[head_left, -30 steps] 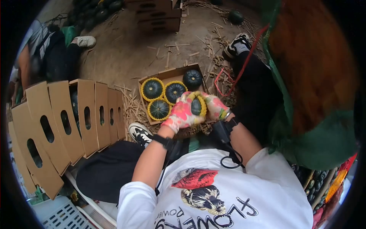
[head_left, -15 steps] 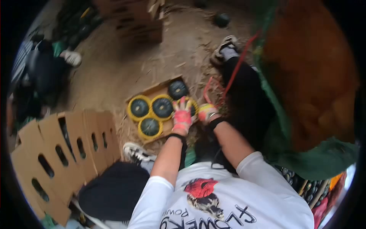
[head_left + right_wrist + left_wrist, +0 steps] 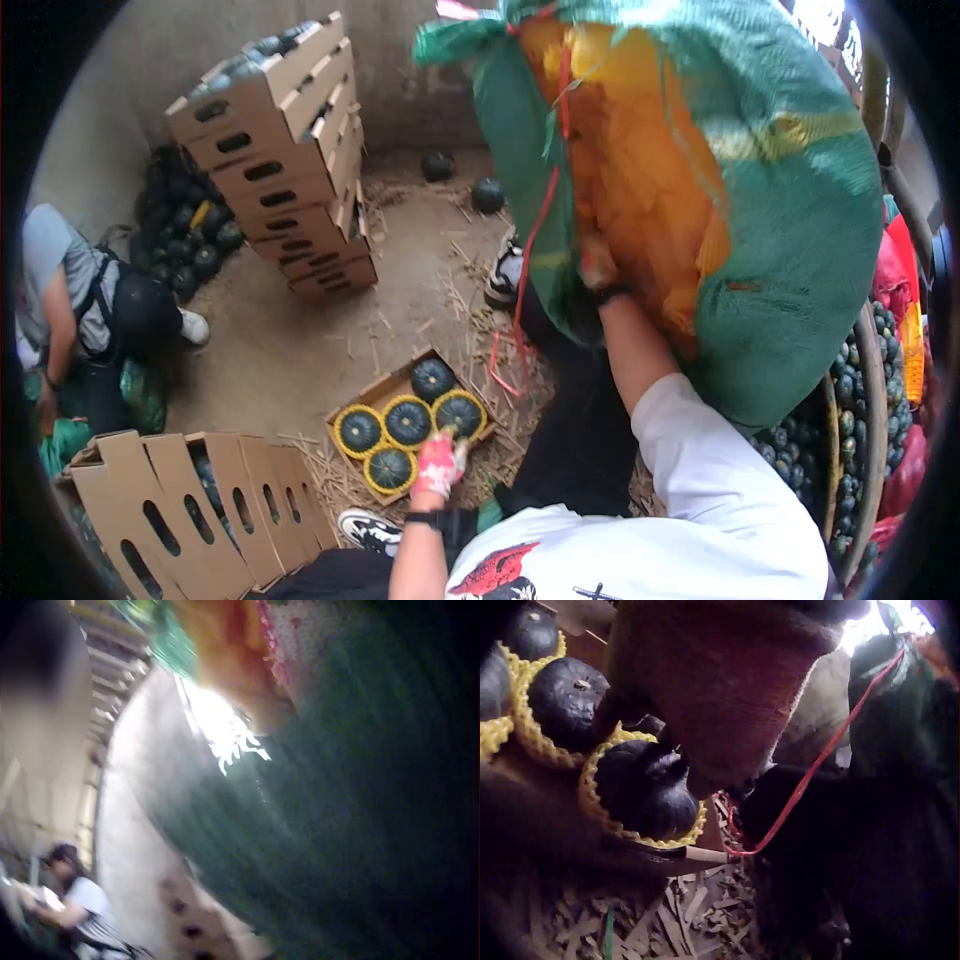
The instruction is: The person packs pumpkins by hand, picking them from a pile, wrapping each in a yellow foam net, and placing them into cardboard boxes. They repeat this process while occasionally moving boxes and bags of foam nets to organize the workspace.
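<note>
My gloved left hand [image 3: 440, 468] rests its fingers on a dark green pumpkin [image 3: 460, 412] in a yellow foam net, at the right side of a shallow cardboard box [image 3: 375, 390]. The left wrist view shows the glove [image 3: 712, 682] reaching over that netted pumpkin [image 3: 649, 802]. Beside it in the box sit several netted pumpkins and one bare pumpkin [image 3: 432, 380] at the back. My right hand [image 3: 598, 265] reaches into the mouth of a big green woven sack [image 3: 790, 250] that shows orange-yellow material [image 3: 640, 160]; its fingers are blurred and mostly hidden there.
Upright cardboard boxes [image 3: 225, 500] line the left front. Behind them a tall box stack [image 3: 290, 170] stands near a pumpkin heap [image 3: 185, 220]. Another person [image 3: 75, 310] crouches at the left. A red cord [image 3: 537, 250] hangs from the sack. Cardboard scraps litter the floor.
Both hands held a netted pumpkin above the box; it now sits in the box's right side. The right hand has left it and moved into the sack. The head view has shifted up.
</note>
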A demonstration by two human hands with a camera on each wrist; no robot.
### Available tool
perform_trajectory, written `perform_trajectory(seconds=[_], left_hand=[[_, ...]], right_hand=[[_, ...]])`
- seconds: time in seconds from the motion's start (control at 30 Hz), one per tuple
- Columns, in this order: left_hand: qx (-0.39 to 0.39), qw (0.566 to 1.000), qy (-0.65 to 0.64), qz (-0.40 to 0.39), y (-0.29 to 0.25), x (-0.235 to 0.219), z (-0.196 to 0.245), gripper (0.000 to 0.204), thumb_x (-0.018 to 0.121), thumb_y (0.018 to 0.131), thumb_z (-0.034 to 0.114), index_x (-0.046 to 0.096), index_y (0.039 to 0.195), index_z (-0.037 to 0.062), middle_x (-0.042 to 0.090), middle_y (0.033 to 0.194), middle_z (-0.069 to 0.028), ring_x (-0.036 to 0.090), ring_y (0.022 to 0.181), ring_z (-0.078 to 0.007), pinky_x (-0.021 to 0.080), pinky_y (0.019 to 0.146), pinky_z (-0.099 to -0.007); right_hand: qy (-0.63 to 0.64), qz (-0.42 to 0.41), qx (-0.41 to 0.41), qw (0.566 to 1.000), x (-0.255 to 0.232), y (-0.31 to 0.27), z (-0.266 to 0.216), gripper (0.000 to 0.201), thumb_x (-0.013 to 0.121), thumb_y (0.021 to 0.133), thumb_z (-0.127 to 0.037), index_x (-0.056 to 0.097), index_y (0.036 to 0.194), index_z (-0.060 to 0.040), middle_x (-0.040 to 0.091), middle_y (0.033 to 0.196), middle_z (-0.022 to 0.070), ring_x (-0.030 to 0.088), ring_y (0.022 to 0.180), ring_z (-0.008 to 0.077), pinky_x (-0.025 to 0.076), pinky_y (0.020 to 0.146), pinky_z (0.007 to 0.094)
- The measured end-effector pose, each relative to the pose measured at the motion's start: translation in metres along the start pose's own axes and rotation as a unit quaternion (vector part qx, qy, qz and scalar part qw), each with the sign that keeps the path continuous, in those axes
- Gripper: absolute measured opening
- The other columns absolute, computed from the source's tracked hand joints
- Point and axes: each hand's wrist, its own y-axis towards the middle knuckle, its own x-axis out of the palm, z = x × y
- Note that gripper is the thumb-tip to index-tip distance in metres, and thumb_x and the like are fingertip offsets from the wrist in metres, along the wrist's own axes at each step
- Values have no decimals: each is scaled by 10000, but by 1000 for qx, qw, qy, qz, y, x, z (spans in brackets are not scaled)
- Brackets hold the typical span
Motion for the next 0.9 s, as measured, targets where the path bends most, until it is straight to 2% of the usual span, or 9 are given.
perform_trajectory(seconds=[0.17,0.33,0.4,0.53,0.67,0.73,0.77,0.8,0.9], left_hand=[[3,973,-190,132,-8,-78,37,354,698,801,166,622,1113,15,676,1009,-183,655,951,-308,505,850,-362],[220,915,-54,335,-40,-188,151,679,734,703,59,459,1322,11,614,1091,-181,607,982,-341,478,884,-396],[271,921,-131,247,-48,-177,139,776,718,702,24,375,1397,14,608,1130,-189,612,1004,-340,480,886,-398],[105,946,-275,136,-67,-180,120,621,641,777,-7,430,1360,29,624,1172,-188,629,1054,-296,493,882,-358],[11,948,-315,38,-72,-163,98,377,636,834,69,559,1202,47,678,1035,-155,664,974,-281,523,810,-347],[-12,921,-387,53,-71,-154,100,320,594,876,60,542,1190,31,673,1032,-96,635,933,-158,508,822,-294],[6,942,-329,71,-66,-150,98,326,588,879,62,536,1199,29,671,1040,-94,632,945,-156,505,830,-293],[24,959,-270,87,-62,-147,97,331,582,883,64,530,1208,26,670,1049,-91,628,956,-155,501,838,-291],[-9,912,-407,58,-56,-144,90,217,588,885,80,574,1095,28,652,949,-55,616,870,-131,506,768,-281]], right_hand=[[156,7,131,979,-217,-29,-80,563,675,725,-189,500,1248,-73,553,1155,216,514,1097,400,431,930,470],[171,-106,-248,948,-336,-87,-188,238,609,730,-207,578,959,-152,527,877,88,549,887,302,473,706,429],[432,-236,-320,809,-326,-108,-213,348,641,718,-92,538,1051,-98,571,886,108,589,843,302,510,715,412],[731,-310,40,606,-275,-133,-222,521,694,770,-101,499,1246,-21,622,1058,134,616,955,202,488,852,324],[614,-437,-156,638,-269,-130,-213,365,648,828,-221,599,1113,1,646,1034,128,617,957,200,474,849,340],[590,-604,-115,523,-253,-137,-214,418,626,842,-240,559,1178,-1,632,1077,131,600,1011,190,460,891,333],[644,-483,-167,570,-227,-156,-221,435,618,893,-153,487,1286,-18,592,1170,47,562,1056,148,437,942,308],[776,-447,-46,443,-247,-151,-232,470,623,890,-143,448,1304,-5,581,1171,43,541,1080,141,424,958,305],[707,-533,56,461,-240,-160,-221,313,638,883,-145,550,1143,6,614,1048,52,580,946,126,482,836,281]])
